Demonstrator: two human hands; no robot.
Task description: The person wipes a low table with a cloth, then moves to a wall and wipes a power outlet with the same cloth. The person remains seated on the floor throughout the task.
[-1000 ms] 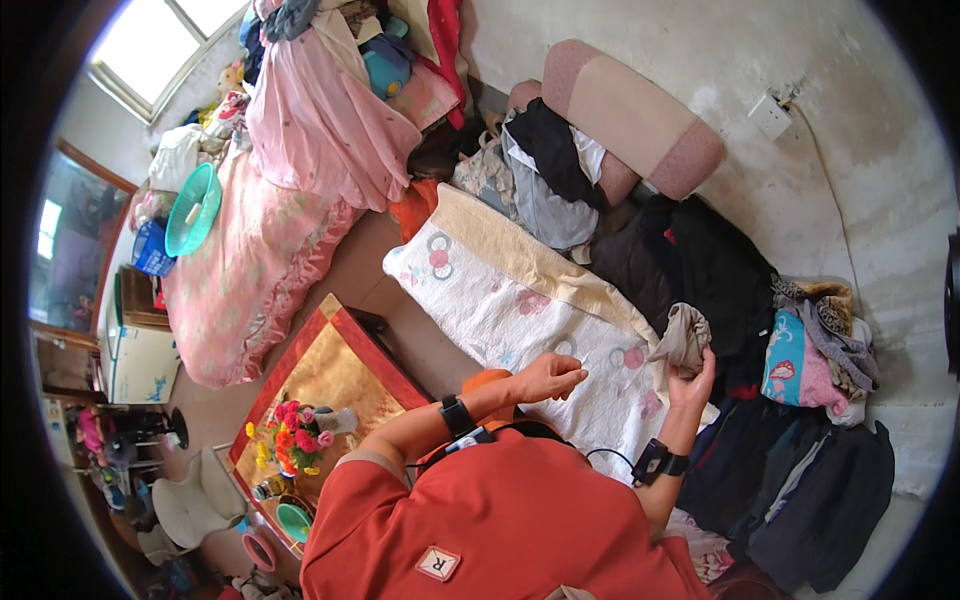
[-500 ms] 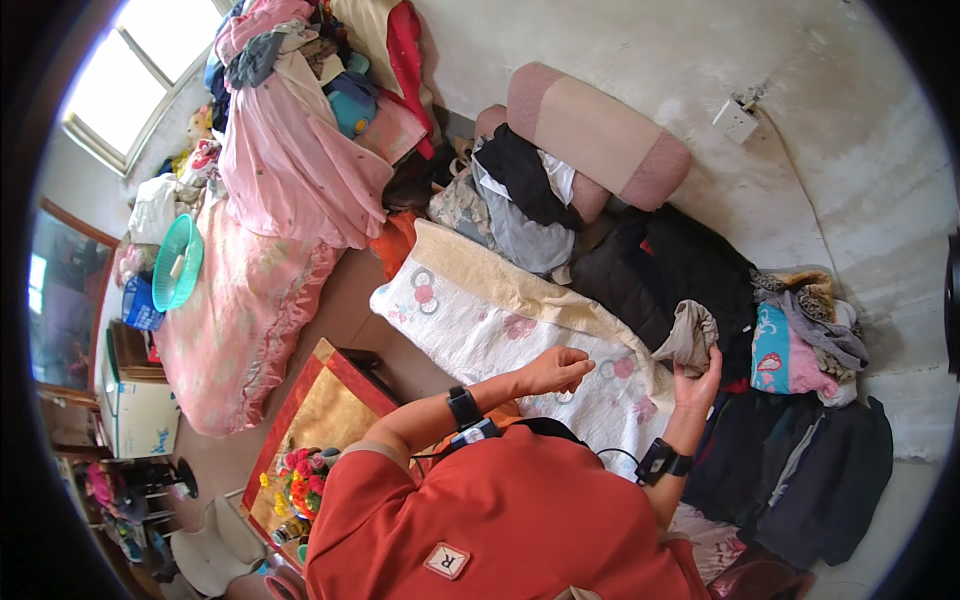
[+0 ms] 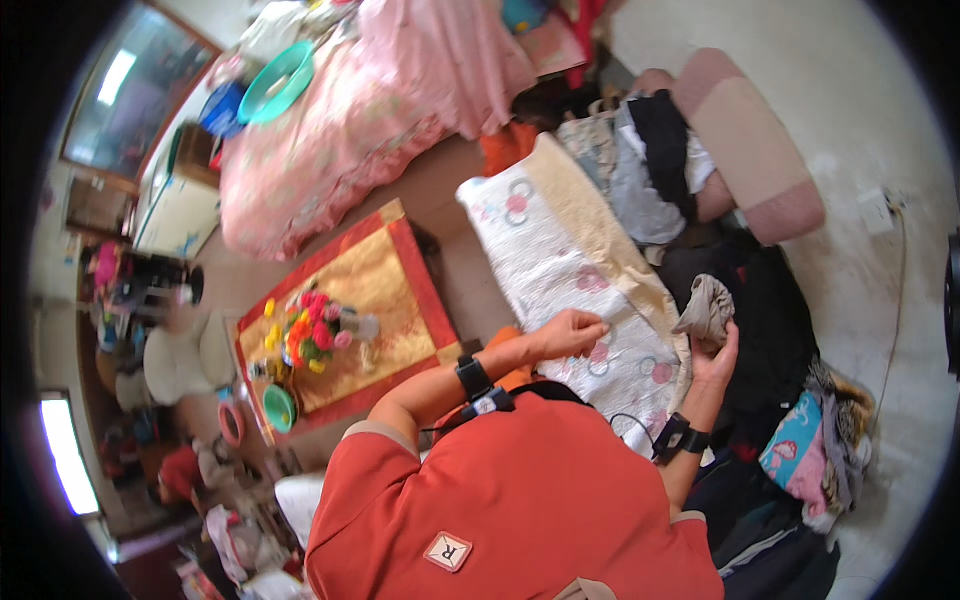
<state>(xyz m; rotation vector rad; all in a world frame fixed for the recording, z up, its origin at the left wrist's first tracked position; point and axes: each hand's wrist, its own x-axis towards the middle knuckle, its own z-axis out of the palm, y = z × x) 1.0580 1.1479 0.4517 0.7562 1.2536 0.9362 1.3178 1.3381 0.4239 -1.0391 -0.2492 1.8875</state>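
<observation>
A crumpled beige-grey cloth item [image 3: 707, 308] is bunched up in my right hand [image 3: 716, 358], with the fingers closed around its lower end. My left hand [image 3: 570, 334] is curled into a loose fist over the white quilted cover [image 3: 545, 255], and no object shows in it. Pink flower and ring prints dot this cover, and a cream band [image 3: 600, 235] runs along its far side. Dark clothes [image 3: 775, 300] lie just beyond my right hand. What kind of garment the cloth is cannot be made out.
Grey and black garments [image 3: 660, 150] are heaped beside a pink-beige cushion [image 3: 750, 145]. Folded textiles [image 3: 805, 455] lie at the right. To the left stand a low table [image 3: 395, 290] with flowers [image 3: 315, 325], and a pink-covered bed [image 3: 330, 150] bearing a green basin [image 3: 277, 82].
The view has swung, so the room appears turned and more of the low table shows. My right hand still grips the cloth, which looks more bunched; my left hand stays curled.
</observation>
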